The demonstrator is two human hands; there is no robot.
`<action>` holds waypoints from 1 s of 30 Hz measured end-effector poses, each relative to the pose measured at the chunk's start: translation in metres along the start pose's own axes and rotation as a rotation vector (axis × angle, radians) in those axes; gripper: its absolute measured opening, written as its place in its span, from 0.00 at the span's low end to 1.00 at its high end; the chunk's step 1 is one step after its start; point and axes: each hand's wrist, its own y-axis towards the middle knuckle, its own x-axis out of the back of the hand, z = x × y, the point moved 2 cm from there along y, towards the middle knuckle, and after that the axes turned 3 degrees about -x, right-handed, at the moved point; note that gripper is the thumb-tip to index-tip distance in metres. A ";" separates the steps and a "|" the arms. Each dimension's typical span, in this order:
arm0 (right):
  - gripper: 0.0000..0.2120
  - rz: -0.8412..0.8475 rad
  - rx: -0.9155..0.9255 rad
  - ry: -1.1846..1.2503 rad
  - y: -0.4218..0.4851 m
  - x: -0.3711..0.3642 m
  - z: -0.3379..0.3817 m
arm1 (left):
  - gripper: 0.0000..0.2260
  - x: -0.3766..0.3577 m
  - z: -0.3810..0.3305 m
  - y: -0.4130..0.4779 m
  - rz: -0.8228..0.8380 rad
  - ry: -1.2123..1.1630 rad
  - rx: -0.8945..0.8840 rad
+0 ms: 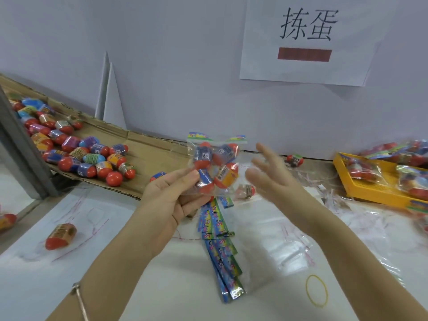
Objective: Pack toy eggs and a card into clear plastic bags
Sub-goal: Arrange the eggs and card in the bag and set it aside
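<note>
Plastic this thin looks slick and limp: our filled bag (216,166) of toy eggs (225,176), likely light but lumpy, hangs above the bench (173,286), its lower edge pinched in our left grip (171,195). Our right grip (271,172) hovers beside, fingers spread, empty. We'd take the stiffer carded top (196,136).

At left rear, a heap of toy eggs (76,154) on a cardboard sheet (148,144); nearer, one lone egg (60,236) on the table (185,286). In the middle, a filled bag (215,167) in the left hand (171,198), above a row of cards (220,249). Right of the cards, empty bags (278,242) and a rubber band (306,288); farther right, packed bags (363,172) in a tray (370,193).
</note>
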 end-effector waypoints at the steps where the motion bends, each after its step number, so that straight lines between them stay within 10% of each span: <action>1: 0.42 0.055 -0.085 0.137 0.002 -0.002 -0.004 | 0.09 -0.001 0.002 -0.001 0.019 0.004 0.001; 7: 0.15 0.063 -0.040 0.330 0.006 -0.014 -0.007 | 0.18 -0.008 0.008 -0.004 0.045 0.064 -0.033; 30: 0.16 -0.102 0.006 0.443 0.002 -0.027 -0.003 | 0.16 -0.009 0.012 -0.009 -0.019 0.126 -0.169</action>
